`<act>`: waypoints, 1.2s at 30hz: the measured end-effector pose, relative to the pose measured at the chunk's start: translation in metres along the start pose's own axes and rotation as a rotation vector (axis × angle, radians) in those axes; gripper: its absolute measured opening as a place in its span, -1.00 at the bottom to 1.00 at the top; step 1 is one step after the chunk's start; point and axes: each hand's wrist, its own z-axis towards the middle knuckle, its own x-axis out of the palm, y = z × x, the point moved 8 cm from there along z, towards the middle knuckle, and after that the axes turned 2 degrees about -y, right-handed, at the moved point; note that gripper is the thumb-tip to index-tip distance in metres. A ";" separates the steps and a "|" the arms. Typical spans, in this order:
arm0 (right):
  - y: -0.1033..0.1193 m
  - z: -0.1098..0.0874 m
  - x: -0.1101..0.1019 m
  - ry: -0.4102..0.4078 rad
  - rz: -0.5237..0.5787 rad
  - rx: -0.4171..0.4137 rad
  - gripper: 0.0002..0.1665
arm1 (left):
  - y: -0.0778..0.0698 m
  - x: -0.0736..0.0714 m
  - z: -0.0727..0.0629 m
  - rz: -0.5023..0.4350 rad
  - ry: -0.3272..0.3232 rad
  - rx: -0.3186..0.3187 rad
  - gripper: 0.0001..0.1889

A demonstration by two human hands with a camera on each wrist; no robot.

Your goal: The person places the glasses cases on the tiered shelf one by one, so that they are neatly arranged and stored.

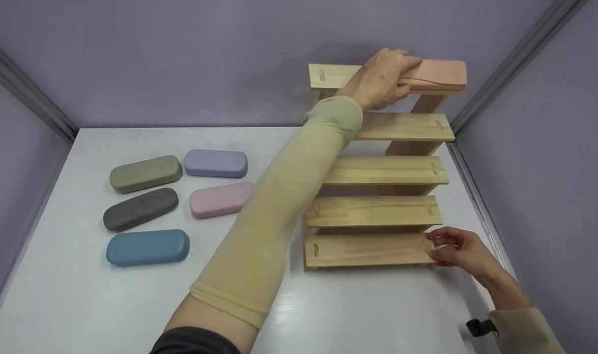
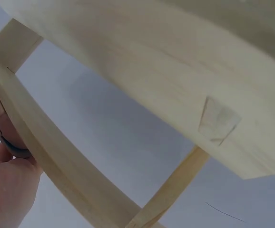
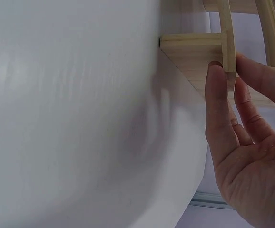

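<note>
A peach glasses case (image 1: 439,73) lies lengthwise on the right part of the top step of a wooden tiered rack (image 1: 372,211). My left hand (image 1: 380,78) grips its left end, thumb toward the front and fingers over the top. In the left wrist view that hand (image 2: 9,190) shows at the left edge, around the case's end (image 2: 11,135), with a rack plank (image 2: 166,61) large in front. At the rack's lowest step, my right hand (image 1: 468,253) pinches the right end of the board. The right wrist view shows the thumb and fingers (image 3: 218,104) on either side of that board (image 3: 228,42).
On the white table (image 1: 230,314), left of the rack, lie several glasses cases: olive (image 1: 146,173), lavender (image 1: 216,163), dark grey (image 1: 140,209), pink (image 1: 219,200) and blue (image 1: 148,247). Lilac walls (image 1: 181,59) enclose the back and sides. My left forearm crosses over the pink case.
</note>
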 end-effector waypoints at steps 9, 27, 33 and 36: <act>0.005 0.004 -0.001 0.004 -0.016 -0.012 -0.40 | 0.002 0.000 -0.003 0.053 -0.017 0.029 -0.46; 0.007 0.009 -0.001 0.008 0.009 -0.024 -0.45 | -0.009 -0.030 -0.079 -0.041 -0.028 0.160 -0.53; 0.006 0.011 0.000 0.005 -0.004 -0.016 -0.45 | 0.005 -0.043 -0.122 -0.198 -0.052 0.215 -0.56; 0.006 0.013 0.001 0.001 -0.004 -0.012 -0.46 | 0.018 -0.049 -0.146 -0.268 -0.088 0.249 -0.59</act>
